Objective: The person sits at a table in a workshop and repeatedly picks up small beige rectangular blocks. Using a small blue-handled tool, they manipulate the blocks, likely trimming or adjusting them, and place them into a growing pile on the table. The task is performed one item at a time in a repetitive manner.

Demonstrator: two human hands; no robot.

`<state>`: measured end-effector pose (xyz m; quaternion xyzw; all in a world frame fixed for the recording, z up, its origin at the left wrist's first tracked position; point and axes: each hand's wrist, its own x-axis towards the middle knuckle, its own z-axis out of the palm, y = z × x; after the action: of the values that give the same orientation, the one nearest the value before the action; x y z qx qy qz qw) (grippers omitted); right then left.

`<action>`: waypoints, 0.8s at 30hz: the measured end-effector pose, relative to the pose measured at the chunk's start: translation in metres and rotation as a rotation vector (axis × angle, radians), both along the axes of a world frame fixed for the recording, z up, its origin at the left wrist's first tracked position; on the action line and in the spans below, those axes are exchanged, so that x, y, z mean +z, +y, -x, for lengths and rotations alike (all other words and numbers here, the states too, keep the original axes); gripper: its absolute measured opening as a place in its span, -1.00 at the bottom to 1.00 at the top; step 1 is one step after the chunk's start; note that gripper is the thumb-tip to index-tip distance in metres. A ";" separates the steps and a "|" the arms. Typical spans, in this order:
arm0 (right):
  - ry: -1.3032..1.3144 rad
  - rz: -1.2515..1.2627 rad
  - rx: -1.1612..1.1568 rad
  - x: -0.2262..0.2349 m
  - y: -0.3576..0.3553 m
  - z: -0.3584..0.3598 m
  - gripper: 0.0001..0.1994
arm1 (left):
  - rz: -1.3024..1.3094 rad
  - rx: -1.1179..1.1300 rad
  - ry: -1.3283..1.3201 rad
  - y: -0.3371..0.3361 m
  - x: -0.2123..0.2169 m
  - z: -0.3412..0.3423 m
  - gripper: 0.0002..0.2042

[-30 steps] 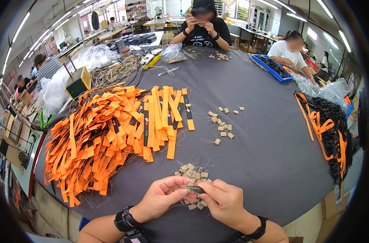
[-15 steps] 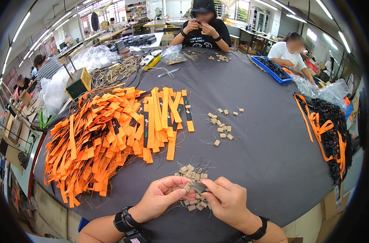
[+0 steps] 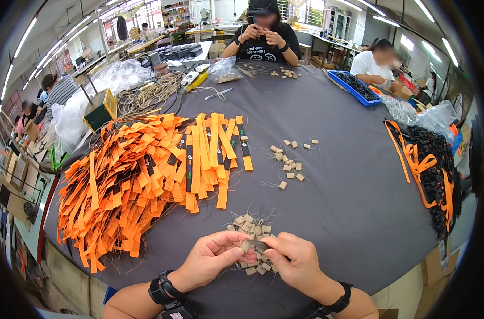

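small beige piece (image 3: 246, 246) is held just over the loose pile (image 3: 247, 225) of similar pieces, near the middle of the near edge of the surface (image 3: 353, 207). it's pinched between thumb and fingertips by the left grip (image 3: 211, 259). a dark flat item (image 3: 260, 246) is pinched between thumb and forefinger by the right grip (image 3: 296, 260), its left end brought up to the piece; contact can't be confirmed. loose threads are seen sticking out of the pile. a wristband is worn on each wrist.

a smaller scatter of beige pieces (image 3: 290, 175) is laid out past the pile, toward the middle of the surface. the left side is covered by a big heap of orange strips (image 3: 119, 186), some with black sections. rope (image 3: 149, 98) is coiled behind it by the far left edge, beside a green-and-yellow box (image 3: 100, 110).

a blue tray (image 3: 378, 102) of black parts is set at the far right corner; a black heap (image 3: 440, 186) with orange ribbon is piled along the right edge. a co-worker in black (image 3: 266, 45) is seated at the far edge.
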<state>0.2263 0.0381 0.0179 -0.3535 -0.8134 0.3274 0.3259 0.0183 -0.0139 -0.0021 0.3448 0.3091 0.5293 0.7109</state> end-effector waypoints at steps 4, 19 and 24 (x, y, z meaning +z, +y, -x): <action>0.427 0.668 -0.001 -0.010 0.002 0.005 -0.81 | -0.058 0.008 0.169 -0.002 0.004 -0.004 -0.75; 0.527 0.790 -0.159 0.028 0.079 -0.011 -0.70 | -0.370 0.150 1.193 0.013 0.027 0.038 -0.92; 0.350 0.848 -0.021 0.031 0.056 -0.008 -0.69 | -0.587 -0.043 1.323 0.006 0.022 0.024 -0.87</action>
<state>0.2343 0.0946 0.0485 -0.4030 -0.5368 0.6829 0.2883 -0.0054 -0.0078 0.0197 0.7756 0.5130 0.2569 0.2632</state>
